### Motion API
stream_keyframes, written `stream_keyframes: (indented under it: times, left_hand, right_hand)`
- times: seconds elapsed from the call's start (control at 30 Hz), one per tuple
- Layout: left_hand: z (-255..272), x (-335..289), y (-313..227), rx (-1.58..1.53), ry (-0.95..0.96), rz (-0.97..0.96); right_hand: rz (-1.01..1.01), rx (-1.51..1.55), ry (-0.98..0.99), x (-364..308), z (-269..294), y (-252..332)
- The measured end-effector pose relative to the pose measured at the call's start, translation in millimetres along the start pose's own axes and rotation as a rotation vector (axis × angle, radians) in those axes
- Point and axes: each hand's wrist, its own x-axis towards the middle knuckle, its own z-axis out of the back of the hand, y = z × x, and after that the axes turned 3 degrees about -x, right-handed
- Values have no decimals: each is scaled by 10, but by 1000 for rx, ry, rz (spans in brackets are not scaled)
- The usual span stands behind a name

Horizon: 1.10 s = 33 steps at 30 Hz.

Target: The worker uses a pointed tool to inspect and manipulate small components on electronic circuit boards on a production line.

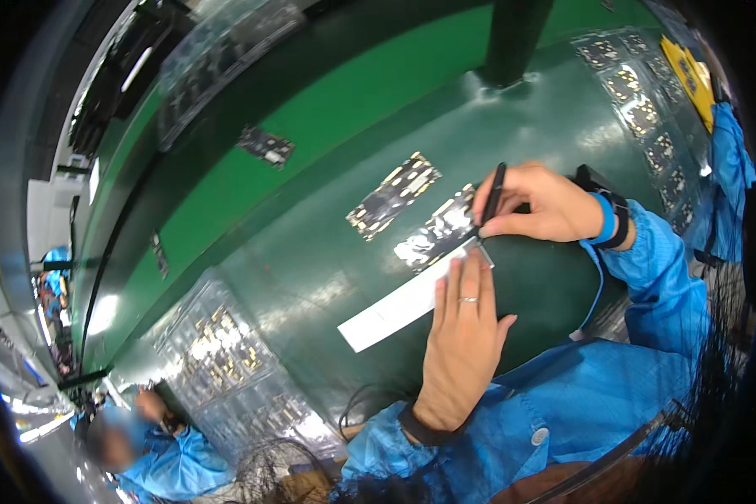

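Observation:
My right hand is closed around a slim black pen-shaped tool, its lower end close to the far right end of a white strip. A blue band and a black strap circle that wrist. My left hand lies flat with fingers stretched, its fingertips pressing on the strip's right part. Just beyond the strip lies a black circuit board sheet with shiny pale patches, partly covered by my right hand. Farther off and to the left is a second board sheet with gold-coloured pads.
Clear trays of boards stand at the left and far right. Smaller board pieces lie on the green raised ledge. A dark post rises at the back. A co-worker in blue sits at lower left.

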Motion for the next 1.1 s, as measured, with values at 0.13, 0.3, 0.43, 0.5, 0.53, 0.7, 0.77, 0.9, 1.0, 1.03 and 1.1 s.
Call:
stream_keyframes:
  times: [0.13, 0.3, 0.43, 0.5, 0.53, 0.7, 0.77, 0.9, 1.0, 1.03, 1.1]
  left_hand:
    - [-7, 33, -46, -12, 29, 23]
    - [-55, 7, -152, 45, 51, 33]
    - [-38, -98, -265, 54, 13, 84]
    - [-31, -145, -284, 46, 63, 117]
    - [-27, -160, -293, 31, 109, 138]
    - [-63, -173, -287, 72, 135, 142]
    - [-67, -163, -300, 93, 149, 145]
    - [-46, -138, -323, 116, 152, 155]
    - [-29, -119, -339, 125, 169, 172]
    - [-26, -114, -339, 136, 169, 175]
    - [-15, -108, -338, 144, 160, 174]
  right_hand:
    - [68, 8, -1, 35, -25, -93]
    - [46, -6, 31, 69, -41, -116]
    - [42, -2, 43, 36, -7, -98]
    - [-15, -10, 150, 18, 3, -103]
    - [-26, -2, 151, 9, 4, -108]
    - [-41, -52, 220, -6, -65, -145]
    - [-17, -46, 224, -7, -92, -161]
    - [25, -23, 204, -5, -125, -216]
    - [55, -31, 213, -9, -133, -231]
    - [37, -30, 215, -11, -128, -220]
    - [-8, 81, 191, 1, -85, -174]
